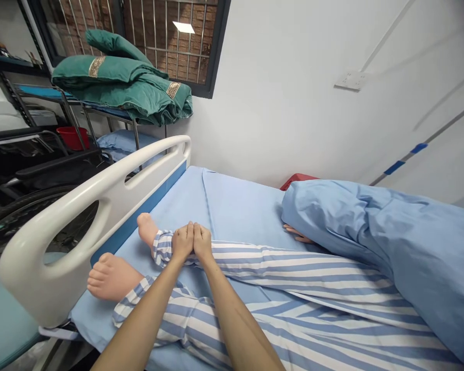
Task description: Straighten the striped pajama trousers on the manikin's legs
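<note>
Left hand (182, 243) and right hand (203, 244) sit side by side, fingertips touching, curved over the blue-and-white striped pyjama trousers (294, 268) of a dummy (255, 309) just above the cuff; whether they grip the cloth or only rest there, I cannot tell. The dummy lies on its back on the bed (235, 206), its smooth, soft-looking bare feet (112, 276) toward the near rail. Along that side of the bed runs a white moulded plastic rail (93, 178) with oval cut-outs and a blue strip. The sheet is pale blue and creased. A crumpled blue quilt (390, 242) covers the dummy's upper end, with a dummy's hand (297, 234) poking out from under it, and a red object (297, 180) sits behind it. Beyond the rail stand a black wheelchair (23, 206), a red bucket (71, 136) and a metal shelf (100, 111) stacked with green quilts (119, 82) bearing gold key-pattern trim. Above the bed, a white wall carries a socket plate (351, 80) and a barred window (170, 41) showing brick.
</note>
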Available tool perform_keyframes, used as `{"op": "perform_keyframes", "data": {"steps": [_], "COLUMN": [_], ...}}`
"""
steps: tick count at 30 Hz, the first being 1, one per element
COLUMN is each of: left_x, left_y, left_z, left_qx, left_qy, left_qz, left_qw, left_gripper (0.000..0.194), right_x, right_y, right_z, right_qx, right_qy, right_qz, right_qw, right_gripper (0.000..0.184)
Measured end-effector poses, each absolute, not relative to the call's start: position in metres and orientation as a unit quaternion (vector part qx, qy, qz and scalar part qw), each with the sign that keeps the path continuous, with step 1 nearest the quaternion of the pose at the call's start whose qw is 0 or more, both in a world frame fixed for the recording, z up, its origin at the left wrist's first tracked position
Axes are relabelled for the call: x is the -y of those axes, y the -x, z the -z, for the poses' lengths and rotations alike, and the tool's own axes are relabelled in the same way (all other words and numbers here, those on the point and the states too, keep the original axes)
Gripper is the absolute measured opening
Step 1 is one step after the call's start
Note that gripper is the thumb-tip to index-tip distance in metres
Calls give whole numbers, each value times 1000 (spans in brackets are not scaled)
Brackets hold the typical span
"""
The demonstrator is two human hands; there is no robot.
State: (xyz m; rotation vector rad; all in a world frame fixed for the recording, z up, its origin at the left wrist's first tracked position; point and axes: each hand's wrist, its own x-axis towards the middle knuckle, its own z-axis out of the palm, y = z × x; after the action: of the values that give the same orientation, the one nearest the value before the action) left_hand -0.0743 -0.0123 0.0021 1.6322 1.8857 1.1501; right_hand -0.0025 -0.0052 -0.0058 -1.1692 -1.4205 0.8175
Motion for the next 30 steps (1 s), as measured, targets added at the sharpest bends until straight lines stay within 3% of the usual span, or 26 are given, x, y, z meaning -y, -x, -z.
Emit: {"op": "perform_keyframes", "data": {"steps": [10, 15, 24, 30], "left_x": [5, 8, 6, 7], "left_y": [53, 48, 50, 48], "left_z": [-11, 9, 10, 6], "left_qx": [-646, -674, -701, -712], "left_qy": [-489, -556, -570, -590], "left_qz": [-532, -460, -403, -361], "left_qw": [246, 159, 147, 122], "left_gripper": [45, 40, 39, 37], "right_x": [-4, -4, -1, -4], "right_y": [-5, -8, -6, -18], "right_z": [9, 8, 6, -10], "right_qx": [545, 530, 522, 600], "right_qy": [484, 483, 484, 513], "right_qz": [-384, -396, -403, -314], "right_qw": [567, 573, 575, 527], "right_gripper": [39, 38, 38, 38]}}
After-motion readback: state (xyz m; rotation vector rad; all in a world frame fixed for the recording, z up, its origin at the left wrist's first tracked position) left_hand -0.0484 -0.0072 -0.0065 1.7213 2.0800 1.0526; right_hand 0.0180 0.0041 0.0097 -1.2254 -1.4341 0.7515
